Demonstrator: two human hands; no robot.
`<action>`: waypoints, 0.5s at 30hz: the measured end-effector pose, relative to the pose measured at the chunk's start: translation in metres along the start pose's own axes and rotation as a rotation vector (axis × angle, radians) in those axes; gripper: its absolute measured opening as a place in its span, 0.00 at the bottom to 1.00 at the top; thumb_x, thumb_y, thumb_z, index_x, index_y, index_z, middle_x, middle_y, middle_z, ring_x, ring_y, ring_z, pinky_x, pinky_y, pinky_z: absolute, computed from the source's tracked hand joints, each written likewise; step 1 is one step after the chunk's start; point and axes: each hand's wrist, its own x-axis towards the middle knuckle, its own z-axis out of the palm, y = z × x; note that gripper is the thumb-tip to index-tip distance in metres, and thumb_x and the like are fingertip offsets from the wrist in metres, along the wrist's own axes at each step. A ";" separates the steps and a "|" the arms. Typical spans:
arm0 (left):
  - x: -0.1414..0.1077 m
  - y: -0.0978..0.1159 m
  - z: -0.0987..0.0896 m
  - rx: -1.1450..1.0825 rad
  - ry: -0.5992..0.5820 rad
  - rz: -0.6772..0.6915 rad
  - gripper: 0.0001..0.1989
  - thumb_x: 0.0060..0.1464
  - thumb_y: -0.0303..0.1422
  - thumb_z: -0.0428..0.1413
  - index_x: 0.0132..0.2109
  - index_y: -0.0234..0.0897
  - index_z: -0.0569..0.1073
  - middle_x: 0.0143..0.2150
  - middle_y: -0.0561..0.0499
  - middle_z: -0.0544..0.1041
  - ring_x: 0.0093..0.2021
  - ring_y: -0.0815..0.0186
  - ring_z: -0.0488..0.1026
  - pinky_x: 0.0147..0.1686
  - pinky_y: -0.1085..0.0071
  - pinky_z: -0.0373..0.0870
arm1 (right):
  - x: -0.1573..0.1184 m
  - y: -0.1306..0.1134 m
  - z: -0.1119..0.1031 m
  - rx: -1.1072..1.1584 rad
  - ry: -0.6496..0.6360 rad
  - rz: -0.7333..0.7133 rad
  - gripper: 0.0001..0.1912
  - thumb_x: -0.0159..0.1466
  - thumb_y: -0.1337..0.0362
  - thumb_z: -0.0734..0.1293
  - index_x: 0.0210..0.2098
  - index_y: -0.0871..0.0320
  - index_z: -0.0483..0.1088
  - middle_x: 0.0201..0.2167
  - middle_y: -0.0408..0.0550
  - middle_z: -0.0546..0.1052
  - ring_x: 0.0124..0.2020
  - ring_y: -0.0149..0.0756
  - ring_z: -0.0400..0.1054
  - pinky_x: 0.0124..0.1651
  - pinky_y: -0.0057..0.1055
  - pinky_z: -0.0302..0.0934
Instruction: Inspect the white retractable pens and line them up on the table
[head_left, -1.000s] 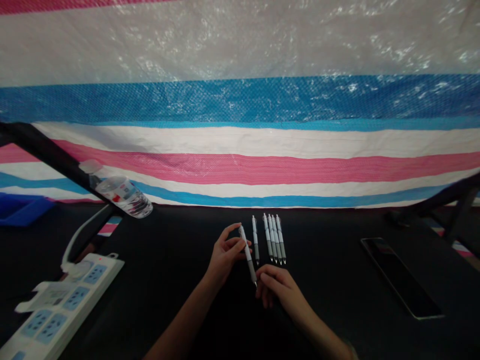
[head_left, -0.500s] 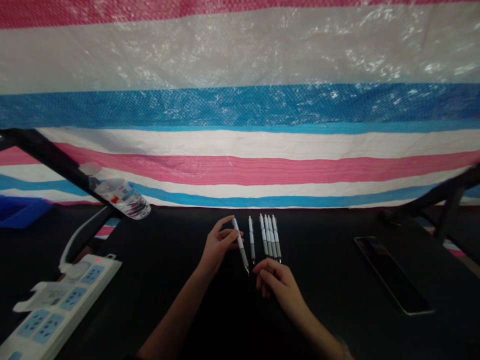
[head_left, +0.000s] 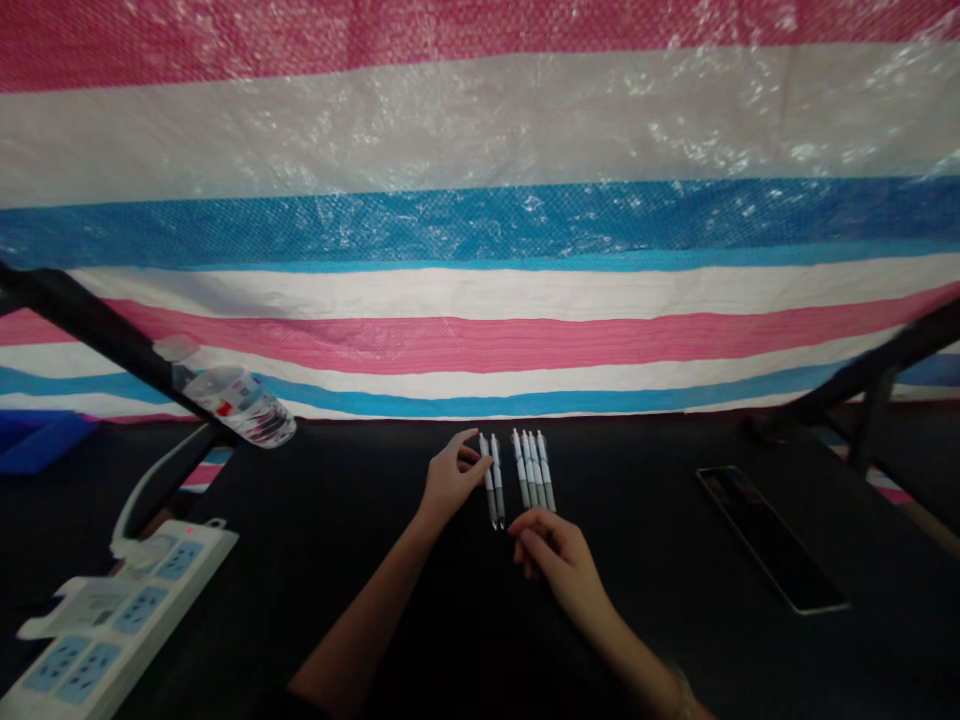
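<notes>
My left hand [head_left: 451, 478] has its thumb and fingers closed around the upper part of a white pen with a grey grip [head_left: 489, 492]. That pen lies beside a matching pen [head_left: 498, 480], close together and nearly parallel. Just to their right, several more white-and-grey pens [head_left: 534, 470] form a tight row, points toward me. Below this row rests my right hand [head_left: 553, 548], its fingers curled in and thumb against them, with nothing visible in its grasp. Its knuckles are near the pens' lower ends; whether they touch I cannot tell.
A black phone [head_left: 772, 540] lies on the black table [head_left: 630, 620] at right. To the left are a white power strip [head_left: 120, 620] with a plug and cable, a tilted clear bottle [head_left: 244, 405] and a blue tray [head_left: 45, 440]. A striped sheet [head_left: 480, 230] hangs behind.
My left hand has brought its pen from a slanted, raised position to lie alongside the single pen. My right hand stays by the row's lower ends. The view has shifted slightly.
</notes>
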 end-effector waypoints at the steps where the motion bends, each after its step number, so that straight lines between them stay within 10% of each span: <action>1: -0.002 -0.001 0.000 -0.048 0.001 -0.023 0.26 0.49 0.33 0.63 0.56 0.37 0.70 0.34 0.52 0.77 0.25 0.67 0.78 0.27 0.71 0.77 | 0.000 -0.002 -0.002 -0.062 0.018 -0.027 0.10 0.65 0.61 0.61 0.36 0.59 0.71 0.22 0.42 0.73 0.20 0.30 0.65 0.24 0.25 0.57; 11: -0.053 0.007 -0.010 -0.376 -0.004 -0.235 0.24 0.47 0.34 0.66 0.51 0.33 0.72 0.36 0.48 0.78 0.30 0.63 0.80 0.31 0.68 0.80 | 0.006 -0.003 -0.025 -1.058 -0.062 -0.504 0.23 0.61 0.79 0.60 0.53 0.58 0.69 0.54 0.55 0.75 0.59 0.49 0.64 0.60 0.49 0.58; 15: -0.065 0.008 -0.006 -0.408 0.029 -0.232 0.21 0.48 0.35 0.64 0.49 0.34 0.73 0.35 0.49 0.78 0.30 0.64 0.79 0.30 0.69 0.79 | 0.009 0.000 -0.025 -1.256 -0.095 -0.545 0.19 0.63 0.76 0.64 0.52 0.57 0.71 0.53 0.53 0.76 0.58 0.50 0.64 0.61 0.51 0.56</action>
